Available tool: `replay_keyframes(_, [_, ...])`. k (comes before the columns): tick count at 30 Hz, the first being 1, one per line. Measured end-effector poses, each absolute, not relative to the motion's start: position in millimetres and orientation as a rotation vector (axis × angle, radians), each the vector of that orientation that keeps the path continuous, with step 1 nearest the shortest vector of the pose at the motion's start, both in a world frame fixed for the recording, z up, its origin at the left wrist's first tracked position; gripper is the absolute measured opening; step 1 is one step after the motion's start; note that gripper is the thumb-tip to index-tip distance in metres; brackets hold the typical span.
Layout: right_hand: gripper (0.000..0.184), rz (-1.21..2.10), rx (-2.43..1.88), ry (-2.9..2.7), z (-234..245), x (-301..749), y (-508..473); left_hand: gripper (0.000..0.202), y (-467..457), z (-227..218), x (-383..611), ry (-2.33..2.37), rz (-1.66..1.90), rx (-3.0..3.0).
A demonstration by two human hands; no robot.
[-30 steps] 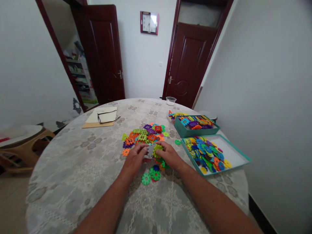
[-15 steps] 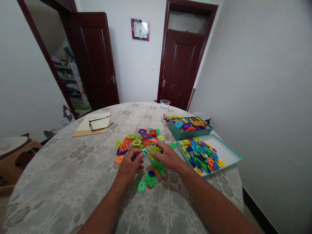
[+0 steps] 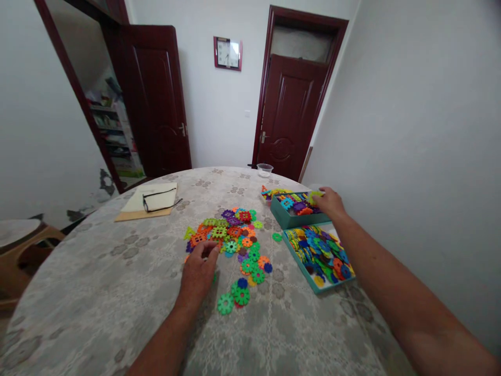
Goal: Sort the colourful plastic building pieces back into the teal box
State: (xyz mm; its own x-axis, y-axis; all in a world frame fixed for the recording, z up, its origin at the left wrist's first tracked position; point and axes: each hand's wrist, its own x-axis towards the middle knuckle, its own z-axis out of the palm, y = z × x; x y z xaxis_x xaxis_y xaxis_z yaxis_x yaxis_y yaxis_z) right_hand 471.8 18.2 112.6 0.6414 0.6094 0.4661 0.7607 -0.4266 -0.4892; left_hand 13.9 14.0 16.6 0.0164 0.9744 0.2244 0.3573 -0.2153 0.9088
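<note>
A pile of colourful flat plastic building pieces (image 3: 230, 230) lies in the middle of the round table (image 3: 117, 282). My left hand (image 3: 198, 271) rests at the pile's near-left edge, fingers curled in a pinch on something too small to make out. My right hand (image 3: 329, 202) is stretched out over the far teal box (image 3: 289, 218), which is full of pieces, and its fingers are closed on a yellow-green piece (image 3: 315, 196). A second, shallow teal tray (image 3: 303, 270) with several more pieces lies just in front of that box, under my right forearm.
A notebook with glasses on it (image 3: 151, 201) lies at the far left of the table. A clear plastic cup (image 3: 265, 168) stands at the far edge. A wooden stool (image 3: 23, 250) is left of the table. The wall runs close along the right.
My right hand left the pile with the yellow-green piece and swung right and away to the far teal box. My left hand drew back slightly to the pile's near-left edge.
</note>
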Motion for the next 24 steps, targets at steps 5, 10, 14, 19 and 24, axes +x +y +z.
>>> replay_keyframes(5, [0.038, -0.277, -2.151, -1.082, 97, 475, 9, 0.031, 18, 9, 12, 1.411, 1.187, 1.672])
replay_keyframes(10, [0.041, -0.311, -2.017, -1.120, 90, 436, -18, 0.026, 24, 2, 7, 1.481, 1.236, 1.762])
replay_keyframes(14, [0.035, -0.157, -1.798, -1.375, 79, 371, -41, 0.033, 25, -4, 3, 1.758, 1.235, 2.045])
replay_keyframes(19, [0.031, 0.195, -1.557, -1.934, 48, 288, -56, 0.058, 16, -8, 4, 2.125, 0.764, 2.162])
replay_keyframes(24, [0.042, 0.264, -1.535, -2.207, 18, 242, -48, 0.059, 10, -12, 7, 2.019, 0.518, 2.294])
